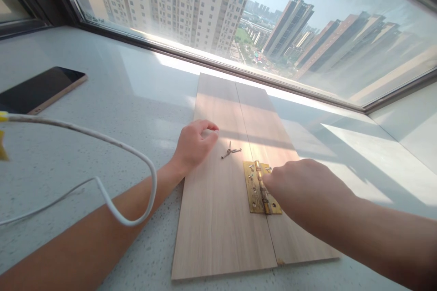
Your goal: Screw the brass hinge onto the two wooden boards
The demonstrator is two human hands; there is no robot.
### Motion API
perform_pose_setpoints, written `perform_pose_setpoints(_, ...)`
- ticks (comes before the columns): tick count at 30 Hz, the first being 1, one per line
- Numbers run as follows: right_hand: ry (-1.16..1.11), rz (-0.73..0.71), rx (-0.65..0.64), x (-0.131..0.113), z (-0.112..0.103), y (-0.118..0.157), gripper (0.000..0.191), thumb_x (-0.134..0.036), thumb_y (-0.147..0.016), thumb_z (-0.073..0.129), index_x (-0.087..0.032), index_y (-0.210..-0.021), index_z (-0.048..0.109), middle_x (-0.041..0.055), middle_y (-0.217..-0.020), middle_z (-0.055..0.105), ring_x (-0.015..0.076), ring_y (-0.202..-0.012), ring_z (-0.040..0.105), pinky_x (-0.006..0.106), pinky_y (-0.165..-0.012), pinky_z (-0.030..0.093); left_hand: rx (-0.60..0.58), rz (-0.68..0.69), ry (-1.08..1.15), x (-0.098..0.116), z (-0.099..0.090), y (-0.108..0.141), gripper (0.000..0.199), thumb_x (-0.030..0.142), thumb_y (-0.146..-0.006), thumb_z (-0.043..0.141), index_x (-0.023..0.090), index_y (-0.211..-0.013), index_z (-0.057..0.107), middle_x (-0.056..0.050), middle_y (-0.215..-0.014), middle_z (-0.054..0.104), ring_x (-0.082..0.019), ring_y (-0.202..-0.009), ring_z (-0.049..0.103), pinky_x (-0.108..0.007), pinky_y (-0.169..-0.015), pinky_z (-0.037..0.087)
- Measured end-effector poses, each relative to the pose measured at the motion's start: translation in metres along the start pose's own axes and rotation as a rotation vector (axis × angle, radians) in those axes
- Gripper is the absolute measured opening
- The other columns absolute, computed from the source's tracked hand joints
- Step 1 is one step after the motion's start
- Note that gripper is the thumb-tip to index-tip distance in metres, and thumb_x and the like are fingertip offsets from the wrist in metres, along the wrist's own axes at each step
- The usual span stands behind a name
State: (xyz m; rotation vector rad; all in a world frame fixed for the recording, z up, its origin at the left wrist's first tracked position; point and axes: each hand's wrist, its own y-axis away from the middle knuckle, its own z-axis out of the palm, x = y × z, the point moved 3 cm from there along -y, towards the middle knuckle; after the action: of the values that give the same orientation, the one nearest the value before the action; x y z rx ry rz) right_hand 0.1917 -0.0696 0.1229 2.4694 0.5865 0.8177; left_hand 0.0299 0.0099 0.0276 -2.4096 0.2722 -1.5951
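Note:
Two light wooden boards point(218, 218) lie side by side on a speckled white sill. A brass hinge point(254, 195) rests flat across their seam, with screws in some of its holes. My right hand point(303, 186) is closed at the hinge's upper right part; its fingertips are hidden behind the hand. My left hand point(198, 143) rests on the left board's left edge, fingers curled, thumb and forefinger together; anything between them is too small to tell. Several loose screws point(230, 152) lie on the left board between my left hand and the hinge.
A dark phone point(41, 88) lies on the sill point(112, 77) at the left. A white cable point(129, 148) loops above my left forearm, with a yellow piece at the left edge. The window frame point(164, 52) runs behind the boards, and a wall stands at the right.

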Motion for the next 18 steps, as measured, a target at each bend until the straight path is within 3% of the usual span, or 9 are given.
perform_pose_setpoints(5,-0.100,0.162,-0.022,0.022,-0.002,-0.006,0.018,-0.005,-0.067,0.052,-0.019,-0.059,0.060,0.0031,-0.055,0.052,0.0155,-0.050,0.049,0.027,-0.046,0.025,0.000,-0.011,0.014,0.000,0.000,0.000,0.015,0.025,-0.079,0.055,0.020,-0.082,0.070,-0.002,-0.088,0.072,-0.019,-0.082,0.064,-0.030,-0.080,0.048)
perform_pose_setpoints(10,-0.343,0.308,-0.077,0.040,0.013,-0.003,0.012,-0.018,-0.075,0.053,-0.022,-0.069,0.063,0.0050,-0.076,0.064,0.0178,-0.059,0.055,0.028,-0.048,0.033,0.004,-0.010,0.003,0.000,0.000,0.000,0.015,0.026,-0.080,0.056,0.019,-0.081,0.069,-0.002,-0.087,0.072,-0.019,-0.082,0.064,-0.030,-0.080,0.048)
perform_pose_setpoints(13,-0.269,0.235,-0.006,0.041,0.016,0.001,0.009,-0.016,-0.075,0.054,-0.020,-0.077,0.061,0.0052,-0.075,0.063,0.0188,-0.061,0.055,0.028,-0.048,0.030,0.003,-0.006,0.006,-0.001,0.001,0.000,0.015,0.025,-0.079,0.056,0.019,-0.080,0.069,-0.001,-0.086,0.072,-0.019,-0.082,0.064,-0.029,-0.080,0.047)
perform_pose_setpoints(18,0.027,-0.091,0.074,0.036,0.017,0.008,0.023,0.002,-0.072,0.051,-0.019,-0.069,0.061,0.0029,-0.068,0.060,0.0157,-0.056,0.051,0.028,-0.047,0.018,0.009,-0.018,0.004,-0.001,0.001,-0.001,0.015,0.025,-0.080,0.056,0.019,-0.080,0.069,-0.002,-0.086,0.072,-0.019,-0.081,0.064,-0.030,-0.078,0.047)
